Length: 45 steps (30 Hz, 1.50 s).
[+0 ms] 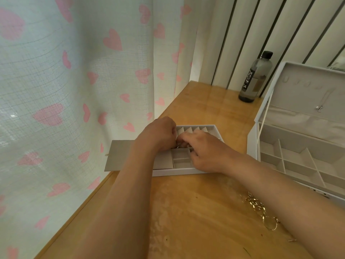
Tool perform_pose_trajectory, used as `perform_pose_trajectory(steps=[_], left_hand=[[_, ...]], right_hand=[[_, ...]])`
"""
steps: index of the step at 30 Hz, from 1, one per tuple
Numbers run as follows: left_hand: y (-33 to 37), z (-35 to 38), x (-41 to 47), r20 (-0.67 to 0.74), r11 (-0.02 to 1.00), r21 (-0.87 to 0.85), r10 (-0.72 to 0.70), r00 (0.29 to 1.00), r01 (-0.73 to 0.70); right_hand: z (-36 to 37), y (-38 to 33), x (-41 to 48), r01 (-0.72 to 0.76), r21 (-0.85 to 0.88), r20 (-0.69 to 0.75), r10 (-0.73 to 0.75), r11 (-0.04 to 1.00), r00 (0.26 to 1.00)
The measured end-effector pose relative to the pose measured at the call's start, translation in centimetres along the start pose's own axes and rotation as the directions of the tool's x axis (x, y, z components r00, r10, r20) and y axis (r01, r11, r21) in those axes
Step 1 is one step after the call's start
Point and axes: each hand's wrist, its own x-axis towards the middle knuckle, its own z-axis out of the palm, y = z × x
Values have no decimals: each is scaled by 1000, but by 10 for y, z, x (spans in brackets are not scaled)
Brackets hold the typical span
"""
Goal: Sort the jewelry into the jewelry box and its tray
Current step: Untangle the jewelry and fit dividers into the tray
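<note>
The grey-lined jewelry tray [182,160] lies on the wooden table, its white rim toward me. Both hands meet over its middle. My left hand [158,136] is curled, fingertips pinching something small and shiny at the tray's ring-roll area. My right hand [203,152] lies over the tray's right part, fingers bent toward the same spot; what they hold is hidden. The open white jewelry box [298,156] stands at the right, with divided compartments and a pendant [319,108] hanging in its lid. A tangle of gold chains [261,210] lies on the table beside my right forearm.
A dark water bottle [254,77] stands at the back of the table beside the box lid. A heart-patterned curtain [74,90] hangs along the table's left edge. A flat grey lid or card [119,156] sticks out left of the tray. A small metal piece [292,240] lies near the front.
</note>
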Motion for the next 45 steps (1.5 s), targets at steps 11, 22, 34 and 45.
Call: perform_pose_trajectory(steps=[11,22,34,45], left_hand=[[-5,-21,-8,127,979,-193,83,988,-57],[4,-3,-3,68,999,-22,26,997,-25],[7,-11,-5,158,997,-78,33,987,-21],[-3,-22,-7,135,993,-118,33,990,-17]], right_hand=[[-3,-3,-2,-80,62,83,75,995,994],[-30,8,-11,-115,267,-123,152,957,981],[-6,1,-14,-82,-207,43,93,975,995],[-14,-6,-5,-140,-218,215,188,966,958]])
